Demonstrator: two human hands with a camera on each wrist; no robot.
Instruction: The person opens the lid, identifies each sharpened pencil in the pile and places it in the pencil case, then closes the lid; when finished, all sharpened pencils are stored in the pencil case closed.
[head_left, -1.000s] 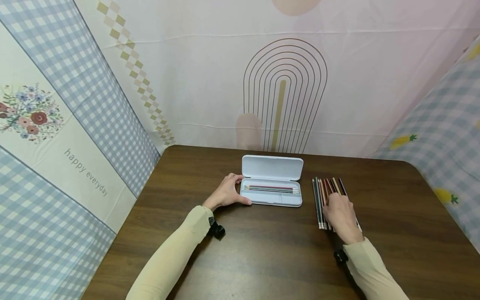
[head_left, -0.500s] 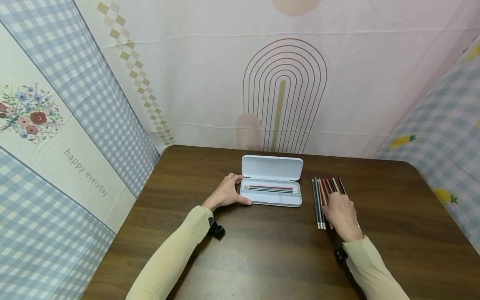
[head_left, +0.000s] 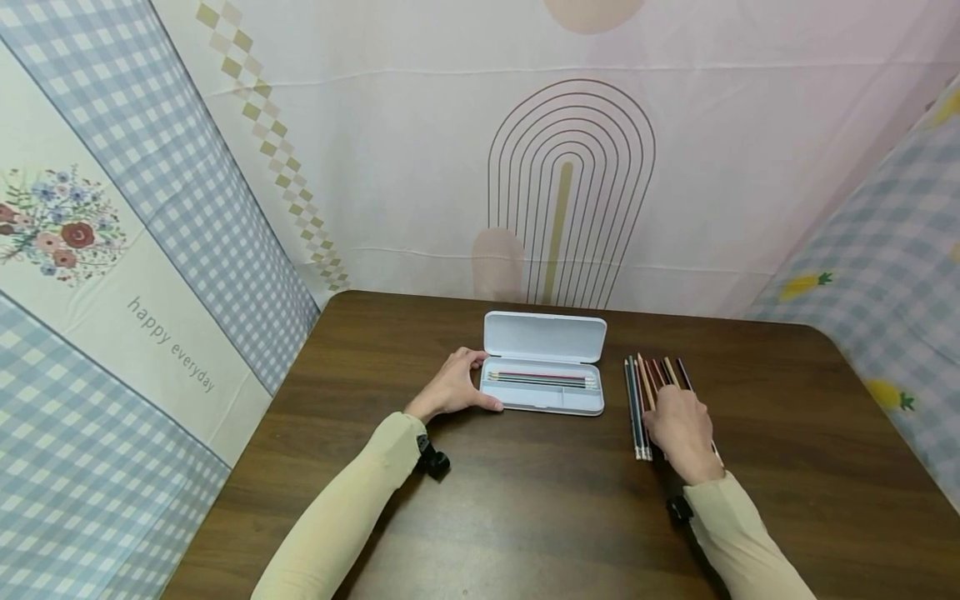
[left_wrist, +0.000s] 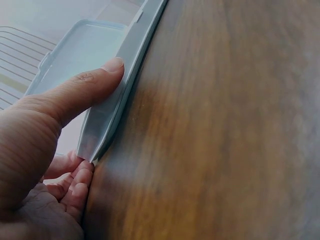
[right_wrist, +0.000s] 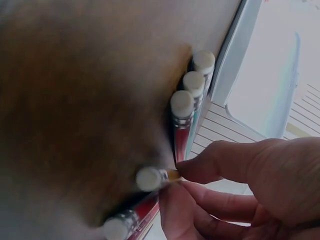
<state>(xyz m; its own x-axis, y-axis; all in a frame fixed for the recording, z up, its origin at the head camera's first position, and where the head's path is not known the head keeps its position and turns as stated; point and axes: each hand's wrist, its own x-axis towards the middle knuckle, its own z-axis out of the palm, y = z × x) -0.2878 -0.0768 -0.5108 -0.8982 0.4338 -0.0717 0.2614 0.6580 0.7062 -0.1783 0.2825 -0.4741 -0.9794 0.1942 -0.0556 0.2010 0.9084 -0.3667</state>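
We pinch a slim amber wooden pencil (right_wrist: 172,175), right of the pale rectangular plastic-looking case (head_left: 555,409).
Our right hand (head_left: 681,427) has fingers clamped near its eraser end; our left hand (head_left: 452,385) grips the case. Likely light, stiff, prone to roll: best held mid-shaft.

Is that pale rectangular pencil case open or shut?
Open: the pale rectangular pencil case has its flat lid raised, showing slim dark and red pencils inside.
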